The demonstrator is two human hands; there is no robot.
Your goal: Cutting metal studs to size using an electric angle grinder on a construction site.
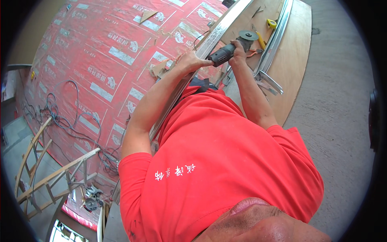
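Note:
My right hand (238, 53) is closed around an angle grinder (224, 54) near its head. The grinder's grey disc (248, 35) points away from me, over the plywood. My left hand (190, 63) lies across a long silvery metal profile (221, 33), with its fingers bent over the edge and partly hidden. The left thumb reaches to the grinder's rear end. The profile runs from the far middle down along my left side, past my red shirt.
A plywood sheet (296, 52) carries more metal profiles (275, 38), a yellow tape measure (271, 23) and orange-handled pliers (254, 52). Red printed sheeting (96, 48) covers the left surface. Tangled cables (54, 109) lie near a wooden frame (60, 177). Grey concrete (334, 101) is at right.

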